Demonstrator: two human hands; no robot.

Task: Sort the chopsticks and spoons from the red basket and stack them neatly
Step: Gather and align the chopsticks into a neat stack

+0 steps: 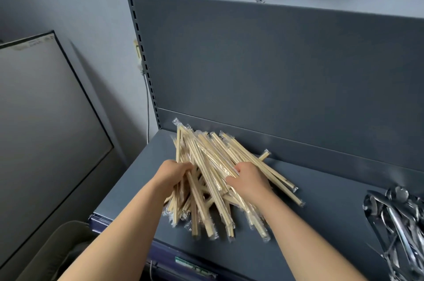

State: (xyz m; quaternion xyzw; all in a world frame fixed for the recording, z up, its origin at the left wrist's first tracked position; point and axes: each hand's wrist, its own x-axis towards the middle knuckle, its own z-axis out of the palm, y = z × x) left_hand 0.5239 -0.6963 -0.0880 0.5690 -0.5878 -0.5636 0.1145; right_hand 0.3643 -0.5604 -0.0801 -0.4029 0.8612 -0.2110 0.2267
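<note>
Left hand [174, 172] and right hand [250, 179] each grip bundles in the wrapped chopsticks [206, 150] pile, heaped by the left edge of the shelf [309, 212]; bare shelf separates it from spoons [399, 218] at right.

The fingertips of the left hand [176, 171] vanish among the wrapped chopsticks [206, 154] it grips. The fingers of the right hand [249, 179] lie behind its own back, so its hold cannot be told. The heap of metal spoons [399, 218] is cut off by the right and bottom edges. The print on the label [192, 265] below the shelf front is too small to read.
</note>
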